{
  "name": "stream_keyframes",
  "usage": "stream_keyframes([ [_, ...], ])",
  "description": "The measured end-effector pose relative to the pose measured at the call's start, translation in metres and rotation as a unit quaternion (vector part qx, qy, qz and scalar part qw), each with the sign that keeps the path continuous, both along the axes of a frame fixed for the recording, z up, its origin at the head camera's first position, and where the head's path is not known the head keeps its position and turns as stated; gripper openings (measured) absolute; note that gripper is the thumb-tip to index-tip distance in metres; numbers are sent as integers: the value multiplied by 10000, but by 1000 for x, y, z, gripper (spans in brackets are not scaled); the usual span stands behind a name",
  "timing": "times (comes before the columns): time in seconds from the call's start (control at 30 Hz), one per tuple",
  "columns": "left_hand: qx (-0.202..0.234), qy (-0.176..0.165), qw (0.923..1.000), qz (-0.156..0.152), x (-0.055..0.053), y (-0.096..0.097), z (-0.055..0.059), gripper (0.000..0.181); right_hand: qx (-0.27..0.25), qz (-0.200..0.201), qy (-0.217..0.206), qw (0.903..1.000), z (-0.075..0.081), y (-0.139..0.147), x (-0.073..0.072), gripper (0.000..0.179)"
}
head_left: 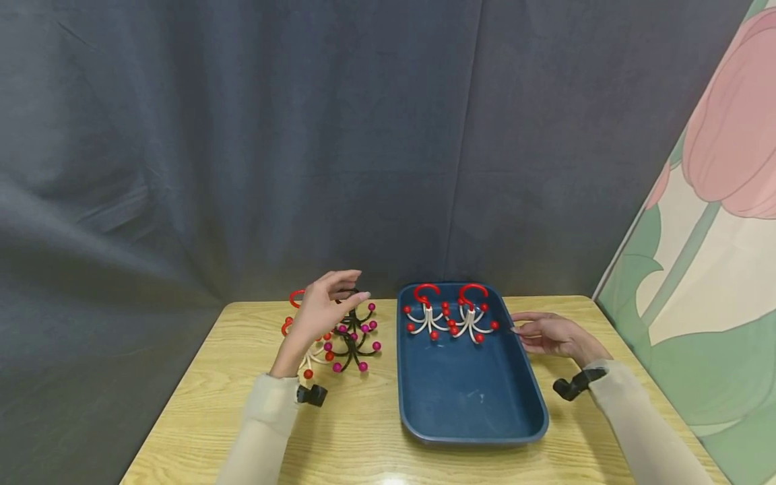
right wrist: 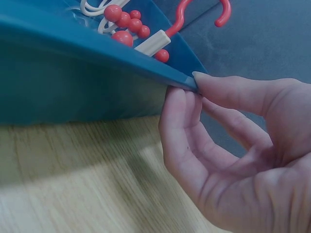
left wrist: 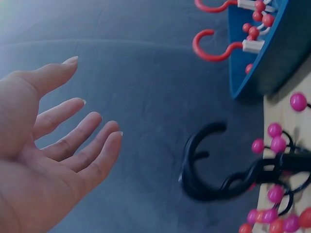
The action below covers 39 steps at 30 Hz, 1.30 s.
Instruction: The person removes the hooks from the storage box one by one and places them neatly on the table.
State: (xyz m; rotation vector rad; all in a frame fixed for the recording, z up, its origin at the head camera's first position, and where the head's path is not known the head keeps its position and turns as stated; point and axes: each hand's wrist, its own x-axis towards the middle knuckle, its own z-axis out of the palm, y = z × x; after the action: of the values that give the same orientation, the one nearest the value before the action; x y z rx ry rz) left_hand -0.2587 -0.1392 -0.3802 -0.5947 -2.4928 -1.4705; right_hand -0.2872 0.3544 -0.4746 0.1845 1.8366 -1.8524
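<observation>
My left hand [head_left: 316, 311] is raised over the left part of the table, fingers loosely bent and thumb apart, holding nothing. Beneath and beside it stand black multi-armed hook racks [head_left: 351, 349] with magenta ball tips. White racks with red hooks and red balls [head_left: 308, 374] are partly hidden behind that hand. In the left wrist view, a black hook [left wrist: 187, 178] rises beyond the fingers. My right hand [head_left: 554, 337] pinches the right rim of a blue tray [head_left: 467, 397], thumb above and fingers below [right wrist: 176, 111]. Two white racks with red hooks [head_left: 427, 315] stand at the tray's far end.
The tray sits on a light wooden table [head_left: 200, 417], right of the black racks. A dark grey curtain [head_left: 339, 148] hangs behind the table's far edge. At the right is a panel with a tulip pattern [head_left: 715, 323].
</observation>
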Motion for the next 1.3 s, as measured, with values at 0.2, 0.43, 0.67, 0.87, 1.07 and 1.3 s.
stream_keyframes([
  [0.2,-25,-288,9993,-224,-16,29,-6,53,-22,-12,-10,10000,2,0,0,45],
  [0.43,-117,-563,9972,-476,-32,58,-17,55,-16,-25,-26,10000,0,1,0,39],
  [0.67,-202,-727,9962,-438,-44,80,-27,56,-32,-3,23,10000,-1,2,0,38],
  [0.87,-180,-757,9966,-254,-49,95,-34,55,-55,-17,-2,10000,-1,1,0,42],
  [1.07,-136,-736,9972,-56,-54,108,-43,52,-60,-14,0,10000,-1,1,0,45],
  [1.3,100,-851,9963,66,-64,119,-60,51,-50,-25,0,10000,-2,1,0,48],
])
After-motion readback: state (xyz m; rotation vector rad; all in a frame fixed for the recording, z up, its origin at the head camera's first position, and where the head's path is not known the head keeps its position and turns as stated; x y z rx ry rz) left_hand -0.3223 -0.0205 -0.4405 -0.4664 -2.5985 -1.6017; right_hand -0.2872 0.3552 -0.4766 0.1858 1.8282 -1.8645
